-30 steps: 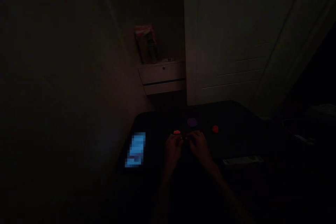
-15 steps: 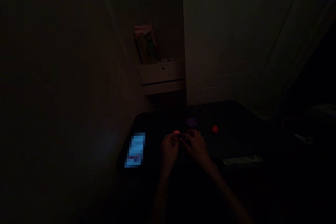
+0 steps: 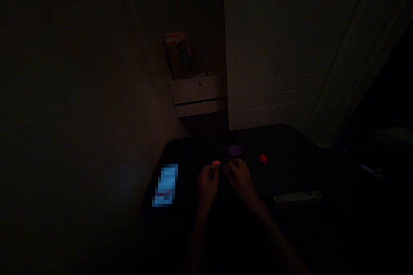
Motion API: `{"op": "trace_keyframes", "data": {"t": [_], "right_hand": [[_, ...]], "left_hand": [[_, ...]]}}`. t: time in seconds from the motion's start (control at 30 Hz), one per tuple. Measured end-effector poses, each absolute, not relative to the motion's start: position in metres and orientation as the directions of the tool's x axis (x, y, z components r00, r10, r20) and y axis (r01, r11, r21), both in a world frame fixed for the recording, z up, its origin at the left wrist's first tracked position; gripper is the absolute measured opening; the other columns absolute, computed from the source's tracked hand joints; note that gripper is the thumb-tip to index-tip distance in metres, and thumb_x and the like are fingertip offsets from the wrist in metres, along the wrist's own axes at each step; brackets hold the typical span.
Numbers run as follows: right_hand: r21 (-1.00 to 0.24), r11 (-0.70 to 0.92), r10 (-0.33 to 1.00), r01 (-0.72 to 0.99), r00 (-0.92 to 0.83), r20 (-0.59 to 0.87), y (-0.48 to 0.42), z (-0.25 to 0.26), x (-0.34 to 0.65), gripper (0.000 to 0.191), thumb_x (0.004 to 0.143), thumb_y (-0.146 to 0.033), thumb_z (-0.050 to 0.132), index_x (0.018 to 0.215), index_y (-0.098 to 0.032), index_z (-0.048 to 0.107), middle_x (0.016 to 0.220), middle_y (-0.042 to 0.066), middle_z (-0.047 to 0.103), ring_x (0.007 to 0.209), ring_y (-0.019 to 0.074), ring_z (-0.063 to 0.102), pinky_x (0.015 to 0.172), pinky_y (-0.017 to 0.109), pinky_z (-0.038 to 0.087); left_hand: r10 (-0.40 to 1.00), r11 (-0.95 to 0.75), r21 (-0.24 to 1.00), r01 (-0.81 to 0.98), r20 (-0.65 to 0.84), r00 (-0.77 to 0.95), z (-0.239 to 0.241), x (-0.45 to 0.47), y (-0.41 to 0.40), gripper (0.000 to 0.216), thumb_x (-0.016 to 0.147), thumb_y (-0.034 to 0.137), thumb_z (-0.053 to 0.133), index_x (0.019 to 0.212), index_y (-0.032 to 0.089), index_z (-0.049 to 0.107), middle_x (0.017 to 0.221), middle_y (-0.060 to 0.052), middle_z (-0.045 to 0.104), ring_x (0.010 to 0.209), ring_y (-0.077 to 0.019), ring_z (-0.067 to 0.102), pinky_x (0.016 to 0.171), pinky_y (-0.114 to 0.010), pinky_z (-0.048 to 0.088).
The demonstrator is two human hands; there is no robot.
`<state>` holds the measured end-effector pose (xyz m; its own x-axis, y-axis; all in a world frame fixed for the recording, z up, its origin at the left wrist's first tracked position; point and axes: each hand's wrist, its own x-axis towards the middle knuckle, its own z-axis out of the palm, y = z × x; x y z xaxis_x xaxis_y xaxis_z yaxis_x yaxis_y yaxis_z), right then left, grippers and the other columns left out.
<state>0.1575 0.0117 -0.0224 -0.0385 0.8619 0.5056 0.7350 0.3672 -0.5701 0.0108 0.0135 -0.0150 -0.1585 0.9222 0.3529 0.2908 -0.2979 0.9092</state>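
Note:
In the head view my left hand (image 3: 208, 181) is over the dark table, its fingers bent into a pinch. A small bright orange piece (image 3: 216, 163) shows just beyond its fingertips; whether they touch it I cannot tell. My right hand (image 3: 239, 179) is close beside, a small gap away, its fingers also pinched together. What lies between those fingers, if anything, is lost in the dark. Past the right hand lies a flat purple disc (image 3: 235, 151). A rounded red-orange lump (image 3: 263, 159) sits further right.
A lit phone-like screen (image 3: 165, 185), blurred into blocks, lies at the left of the black table (image 3: 284, 137). A pale flat strip (image 3: 297, 197) is near the front edge. Behind are a drawer unit (image 3: 200, 93) holding a striped box (image 3: 177, 53), and a pale door (image 3: 274, 51).
My hands have drawn slightly apart; before, their fingertips met around a small dark spot with a pinkish speck. The view has shifted slightly. The disc and the lump stay put on the table.

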Motion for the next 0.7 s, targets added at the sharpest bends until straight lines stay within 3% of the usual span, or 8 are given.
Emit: {"op": "trace_keyframes", "data": {"t": [0.17,0.5,0.7], "right_hand": [[-0.66,0.398,0.841,0.637,0.034,0.54,0.0133,-0.0232,0.1596,0.013,0.099,-0.027,0.054,0.097,-0.022,0.066,0.107,0.011,0.06,0.102,0.0274,0.058,0.093,0.043,0.049],[-0.807,0.369,0.892,0.461,0.067,0.446,0.0121,-0.0193,0.1608,0.017,0.1,-0.035,0.049,0.099,-0.023,0.06,0.097,0.007,0.07,0.09,0.0235,0.066,0.083,0.037,0.051],[-0.812,0.375,0.89,0.448,0.07,0.45,0.0117,-0.0189,0.1634,0.017,0.095,-0.03,0.053,0.099,-0.021,0.067,0.099,0.008,0.074,0.092,0.0238,0.069,0.083,0.036,0.052]], "left_hand": [[0.926,-0.28,0.908,0.312,0.341,-0.16,-0.0151,0.0098,0.0139,0.014,0.087,0.016,0.059,0.093,0.019,0.072,0.107,-0.008,0.077,0.097,-0.0199,0.072,0.086,-0.031,0.054],[0.916,-0.304,0.883,0.357,0.374,-0.146,-0.0157,0.0087,0.0139,0.014,0.089,0.021,0.059,0.092,0.019,0.073,0.102,-0.009,0.077,0.096,-0.0216,0.071,0.088,-0.033,0.054],[0.918,-0.306,0.879,0.366,0.375,-0.133,-0.0146,0.0085,0.0122,0.016,0.091,0.023,0.058,0.093,0.019,0.073,0.103,-0.008,0.077,0.096,-0.0211,0.071,0.086,-0.032,0.053]]}}
